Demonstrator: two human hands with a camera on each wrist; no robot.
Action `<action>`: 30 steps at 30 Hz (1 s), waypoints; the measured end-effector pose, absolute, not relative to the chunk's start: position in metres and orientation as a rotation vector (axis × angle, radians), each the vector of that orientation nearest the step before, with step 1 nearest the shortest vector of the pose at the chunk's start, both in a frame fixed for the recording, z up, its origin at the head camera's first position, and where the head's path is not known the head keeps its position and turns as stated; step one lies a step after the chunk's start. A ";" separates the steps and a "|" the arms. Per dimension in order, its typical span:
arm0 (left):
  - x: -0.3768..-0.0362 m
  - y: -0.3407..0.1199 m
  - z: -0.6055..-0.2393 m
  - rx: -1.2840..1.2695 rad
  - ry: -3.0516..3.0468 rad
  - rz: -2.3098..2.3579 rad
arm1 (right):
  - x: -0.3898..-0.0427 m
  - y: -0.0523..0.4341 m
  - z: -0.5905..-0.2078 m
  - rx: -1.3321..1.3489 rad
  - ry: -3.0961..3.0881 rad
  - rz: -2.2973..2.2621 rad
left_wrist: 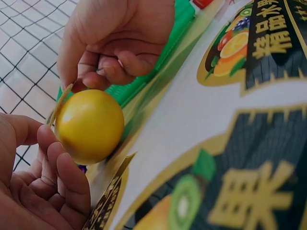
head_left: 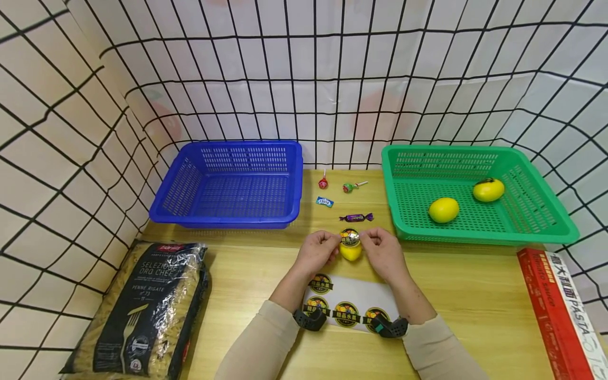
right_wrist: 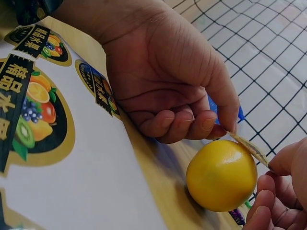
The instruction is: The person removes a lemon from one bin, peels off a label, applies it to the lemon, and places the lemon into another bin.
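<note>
Head view shows the left hand (head_left: pixel 317 252) and the right hand (head_left: pixel 383 252) meeting over a small yellow lemon (head_left: pixel 351 251) that sits on the wooden bench (head_left: pixel 475 295), just beyond the far edge of a white sticker sheet (head_left: pixel 353 289). Between them they hold a round black-and-gold fruit sticker (head_left: pixel 350 237) stretched over the top of the lemon, each hand pinching one edge of it between thumb and forefinger, the other fingers curled under. The left wrist view shows the sticker edge-on, just touching the lemon's upper side, with the left fingers (left_wrist: pixel 67 175) resting against the fruit. The right wrist view shows the same: the sticker's edge is held at the fingertips above the lemon, and the printed labels on the sheet lie close beside it.

Four more stickers remain on the sheet, near the person's wrists. To the right stands a green basket (head_left: pixel 546 224) holding two more lemons (head_left: pixel 444 209), apart from each other. To the left stands a blue basket (head_left: pixel 280 211). Between the baskets lie two lollipops (head_left: pixel 323 182), a blue-wrapped candy (head_left: pixel 325 201) and a purple-wrapped candy (head_left: pixel 356 217). A bag of penne pasta (head_left: pixel 142 306) lies at the near left, and a red pasta box (head_left: pixel 560 311) at the near right.
</note>
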State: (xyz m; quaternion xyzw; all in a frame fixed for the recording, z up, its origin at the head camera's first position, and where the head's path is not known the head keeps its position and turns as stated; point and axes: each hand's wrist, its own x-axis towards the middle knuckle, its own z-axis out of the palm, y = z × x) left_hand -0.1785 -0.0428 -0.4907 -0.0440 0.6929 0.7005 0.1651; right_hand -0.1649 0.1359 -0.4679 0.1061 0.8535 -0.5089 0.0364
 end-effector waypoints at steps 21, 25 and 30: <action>-0.179 -0.041 -0.492 -0.142 1.978 2.001 | -0.165 0.136 -0.472 0.329 2.602 -1.549; -0.179 -0.041 -0.493 -0.134 1.992 1.990 | -0.166 0.136 -0.474 0.314 2.509 -1.628; -0.178 -0.042 -0.491 -0.118 2.008 1.974 | -0.166 0.136 -0.476 0.290 2.462 -1.663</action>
